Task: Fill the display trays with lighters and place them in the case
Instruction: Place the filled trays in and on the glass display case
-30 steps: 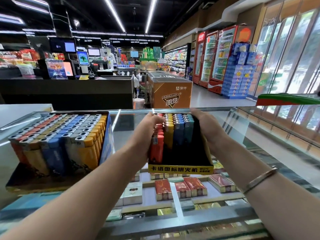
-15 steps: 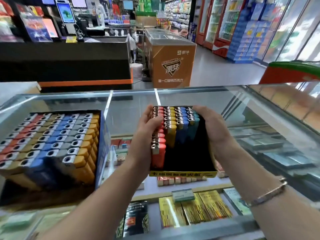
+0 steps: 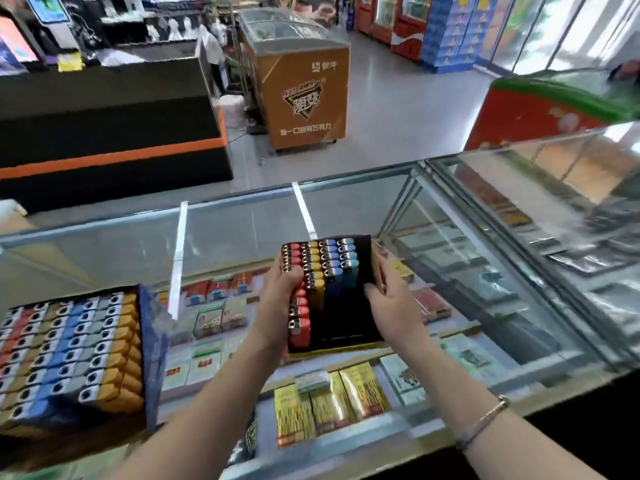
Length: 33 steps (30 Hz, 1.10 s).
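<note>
Head view looks down on a black display tray [image 3: 341, 320] held above the glass top of the case [image 3: 467, 306]. Its long axis runs away from the person, with the yellow-edged front lip nearest them. The lighters [image 3: 320, 268] stand in columns by colour, red, yellow, blue and teal from left to right, metal heads up and leaning toward the far end. The red column runs almost the full length, the others fill only the far part, and the near right of the tray is bare black.

The left hand [image 3: 280, 289] grips the tray's left edge, thumb curled over the red lighters. The right hand [image 3: 391, 299] holds the right edge, fingers bent against the side wall.

A second, full tray [image 3: 74, 355] sits on the glass to the left, packed with red, blue, grey and yellow lighters. Inside the case lie rows of cigarette packs [image 3: 332, 403]; their print is too blurred to read. Beyond the counter an orange chest freezer [image 3: 304, 88] carries a triangular logo with Chinese characters, and a red cooler [image 3: 407, 38] behind it shows Coca-Cola script.
</note>
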{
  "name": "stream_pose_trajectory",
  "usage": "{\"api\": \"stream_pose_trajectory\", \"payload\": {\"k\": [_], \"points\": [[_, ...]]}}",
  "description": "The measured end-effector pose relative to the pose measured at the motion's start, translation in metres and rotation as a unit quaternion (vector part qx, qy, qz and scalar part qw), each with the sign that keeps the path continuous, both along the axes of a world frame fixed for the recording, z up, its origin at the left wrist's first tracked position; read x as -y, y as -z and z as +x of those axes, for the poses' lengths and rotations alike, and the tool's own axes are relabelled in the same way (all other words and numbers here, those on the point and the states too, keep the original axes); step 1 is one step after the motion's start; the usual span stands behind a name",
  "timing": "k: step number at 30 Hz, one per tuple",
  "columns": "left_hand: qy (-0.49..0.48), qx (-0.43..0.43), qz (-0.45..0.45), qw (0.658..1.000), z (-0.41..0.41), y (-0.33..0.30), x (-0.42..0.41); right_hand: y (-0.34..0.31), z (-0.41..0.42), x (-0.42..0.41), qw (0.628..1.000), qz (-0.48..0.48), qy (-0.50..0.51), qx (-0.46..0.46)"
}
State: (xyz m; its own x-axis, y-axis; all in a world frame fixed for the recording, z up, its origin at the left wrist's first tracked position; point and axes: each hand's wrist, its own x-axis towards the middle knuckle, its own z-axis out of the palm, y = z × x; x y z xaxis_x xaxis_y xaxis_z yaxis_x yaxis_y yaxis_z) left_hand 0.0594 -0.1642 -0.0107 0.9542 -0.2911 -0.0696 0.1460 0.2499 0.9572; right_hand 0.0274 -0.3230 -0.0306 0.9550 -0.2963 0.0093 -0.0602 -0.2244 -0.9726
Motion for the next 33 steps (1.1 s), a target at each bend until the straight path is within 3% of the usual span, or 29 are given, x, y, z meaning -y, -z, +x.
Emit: {"api": "stream_pose_trajectory", "payload": {"k": [4, 10, 13, 18, 21, 26, 29, 32, 33], "points": [[0.040, 0.009, 0.017, 0.999, 0.001, 0.002, 0.048, 0.000, -0.014, 0.046, 0.997, -0.071, 0.040, -0.002], [-0.071, 0.033, -0.018, 0.997, 0.015, 0.021, 0.069, 0.005, -0.013, 0.058, 0.995, -0.080, 0.049, 0.033], [-0.113, 0.032, 0.020, 0.993, 0.019, 0.021, 0.067, 0.005, -0.014, 0.060, 0.995, -0.085, 0.038, 0.021], [-0.201, 0.027, 0.198, 0.959, 0.012, 0.013, 0.074, 0.000, -0.021, 0.062, 0.996, -0.084, -0.009, -0.016], [-0.192, 0.101, 0.229, 0.949, 0.012, 0.011, 0.078, -0.001, -0.020, 0.067, 0.996, -0.080, -0.018, -0.029], [-0.215, 0.127, 0.234, 0.940, 0.004, 0.007, 0.080, -0.008, -0.017, 0.067, 0.998, 0.004, 0.004, -0.055], [-0.230, 0.037, 0.198, 0.952, 0.008, 0.011, 0.084, -0.016, -0.012, 0.064, 0.988, 0.105, 0.060, -0.092], [-0.190, -0.002, 0.189, 0.963, 0.012, 0.002, 0.092, -0.028, -0.007, 0.068, 0.978, 0.140, 0.109, -0.111], [-0.167, -0.041, 0.150, 0.974, 0.013, -0.002, 0.094, -0.032, -0.006, 0.070, 0.975, 0.147, 0.121, -0.115]]}}
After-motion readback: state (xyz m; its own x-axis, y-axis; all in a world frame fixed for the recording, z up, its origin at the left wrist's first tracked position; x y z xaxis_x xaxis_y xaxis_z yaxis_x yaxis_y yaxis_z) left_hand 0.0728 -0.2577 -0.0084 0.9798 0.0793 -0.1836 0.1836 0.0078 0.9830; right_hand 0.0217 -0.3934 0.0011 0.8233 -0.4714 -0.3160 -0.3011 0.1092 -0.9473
